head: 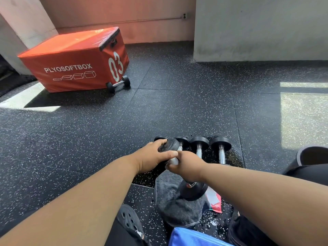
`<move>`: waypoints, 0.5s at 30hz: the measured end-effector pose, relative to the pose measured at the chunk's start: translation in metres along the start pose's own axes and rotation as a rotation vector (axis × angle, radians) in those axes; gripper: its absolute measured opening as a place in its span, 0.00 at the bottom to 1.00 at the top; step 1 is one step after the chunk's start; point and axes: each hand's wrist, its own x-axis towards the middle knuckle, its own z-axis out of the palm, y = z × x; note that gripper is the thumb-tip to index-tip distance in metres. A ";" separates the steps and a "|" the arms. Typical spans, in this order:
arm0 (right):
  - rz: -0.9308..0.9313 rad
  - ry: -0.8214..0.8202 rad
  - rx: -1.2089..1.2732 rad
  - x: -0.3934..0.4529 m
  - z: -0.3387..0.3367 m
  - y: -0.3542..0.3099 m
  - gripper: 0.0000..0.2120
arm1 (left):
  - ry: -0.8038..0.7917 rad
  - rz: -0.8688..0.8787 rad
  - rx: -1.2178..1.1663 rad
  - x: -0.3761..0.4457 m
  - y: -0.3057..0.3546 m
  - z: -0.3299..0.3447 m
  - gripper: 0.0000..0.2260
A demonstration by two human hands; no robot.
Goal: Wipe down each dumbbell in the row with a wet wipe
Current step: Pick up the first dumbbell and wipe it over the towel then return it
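Two bare hands meet on one black round-headed dumbbell with a chrome handle (174, 158), lifted clear of the speckled black rubber floor (177, 107). Left hand (152, 158) cups the far head, fingers curled over its rim and thumb laid across the face. Right hand (188, 166) wraps the handle just behind that head; something pale shows between its fingers, wipe or bare chrome, cannot tell which. Long axis runs from the near head, low and close to the body, up and away to the far head, tilted slightly left. Near head hangs below the right wrist, over a crumpled dark grey towel (175, 206) lying on the floor. Just beyond the grip, three more black dumbbells (199, 145) lie side by side, handles pointing away from the person, far heads lined up; the nearest one is partly hidden behind the held head. Right of the towel, beneath the right forearm, a white and red wipe packet (215, 201) lies flat. Blue fabric (191, 237) at bottom edge, a black perforated shoe (129, 219) below the left forearm. Well apart, far left: an orange padded plyo box (71, 63) with another small dumbbell (118, 83) resting against its corner.
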 end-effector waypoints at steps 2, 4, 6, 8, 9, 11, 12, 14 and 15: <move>0.001 0.010 -0.081 -0.003 -0.003 0.000 0.13 | 0.000 -0.001 0.003 0.000 0.001 0.000 0.61; 0.003 0.021 -0.135 -0.006 -0.006 -0.001 0.13 | 0.002 -0.004 0.007 0.000 0.003 0.001 0.59; 0.016 0.029 -0.178 -0.008 -0.008 -0.003 0.15 | 0.002 -0.007 0.002 0.001 0.004 0.002 0.60; 0.035 0.015 -0.195 -0.008 -0.008 -0.005 0.15 | 0.004 -0.013 -0.007 0.003 0.002 0.004 0.59; 0.049 -0.002 -0.186 -0.007 -0.009 -0.005 0.14 | 0.004 -0.020 -0.012 0.003 0.001 0.003 0.59; 0.072 -0.039 -0.158 -0.005 -0.010 -0.004 0.14 | -0.001 -0.026 -0.012 0.002 0.001 0.002 0.58; 0.080 -0.059 -0.148 -0.005 -0.011 -0.002 0.14 | -0.003 -0.026 -0.012 0.001 0.002 0.002 0.57; 0.091 -0.107 -0.107 -0.004 -0.012 0.002 0.13 | -0.005 -0.022 -0.015 0.000 0.003 0.002 0.56; 0.093 -0.130 -0.081 -0.003 -0.012 0.004 0.13 | -0.007 -0.026 -0.013 -0.001 0.004 0.002 0.56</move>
